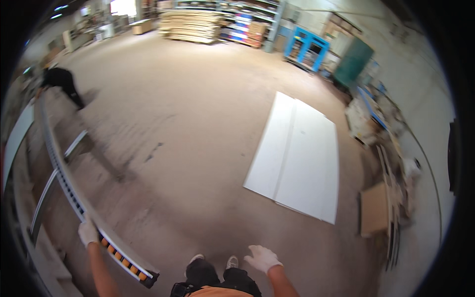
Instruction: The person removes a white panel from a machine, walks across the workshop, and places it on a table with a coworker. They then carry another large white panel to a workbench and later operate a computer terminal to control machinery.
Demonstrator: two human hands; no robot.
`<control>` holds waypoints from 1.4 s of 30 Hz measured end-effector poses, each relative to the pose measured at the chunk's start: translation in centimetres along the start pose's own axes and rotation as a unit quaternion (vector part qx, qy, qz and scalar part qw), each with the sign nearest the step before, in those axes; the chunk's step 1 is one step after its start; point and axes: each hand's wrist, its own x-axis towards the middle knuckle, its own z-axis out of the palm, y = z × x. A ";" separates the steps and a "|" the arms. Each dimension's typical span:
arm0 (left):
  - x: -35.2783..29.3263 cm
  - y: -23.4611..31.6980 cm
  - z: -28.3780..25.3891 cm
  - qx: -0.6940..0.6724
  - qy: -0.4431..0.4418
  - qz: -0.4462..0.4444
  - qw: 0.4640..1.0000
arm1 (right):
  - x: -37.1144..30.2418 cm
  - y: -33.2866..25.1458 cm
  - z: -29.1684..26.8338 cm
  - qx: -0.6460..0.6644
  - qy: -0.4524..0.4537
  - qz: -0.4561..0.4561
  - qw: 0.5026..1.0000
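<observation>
Left of my body, at the near stretch of a long, narrow metal rail set with a row of small rollers [69,192]: my white-gloved left hand [88,232], fingers touching its outer edge. Cannot tell how tightly they are closed. Rail runs from just beside these fingers far ahead and leftward. Nearer me than the fingers: orange cylindrical rollers [118,256], then a dark block-shaped end cap [149,280]. Beyond the fingers the rollers look dark.

My white-gloved right hand [262,258]: fingers spread wide, holding nothing, well apart from the rail, over the brown floor [188,128].

Ahead and to the right of the right fingers: large white flat rectangular panels [297,158], overlapping on the floor. Farther right of those fingers, a brown cardboard box [373,210]. Far ahead of my left fingers, a dark-clothed person [62,81] bends at the rail's other end, blurred.
</observation>
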 end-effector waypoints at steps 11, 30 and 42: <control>-9.3 10.9 -11.1 -0.229 -0.018 -0.355 0.906 | 15.6 2.4 -8.7 -0.111 0.001 -0.145 0.983; 20.7 27.6 -15.4 -0.064 -0.021 -0.247 0.967 | 58.1 -17.3 -34.0 -0.033 -0.062 -0.189 0.979; 32.2 37.6 5.4 -0.195 -0.510 -0.464 0.698 | 96.8 -25.6 -42.6 -0.176 -0.186 -0.218 0.942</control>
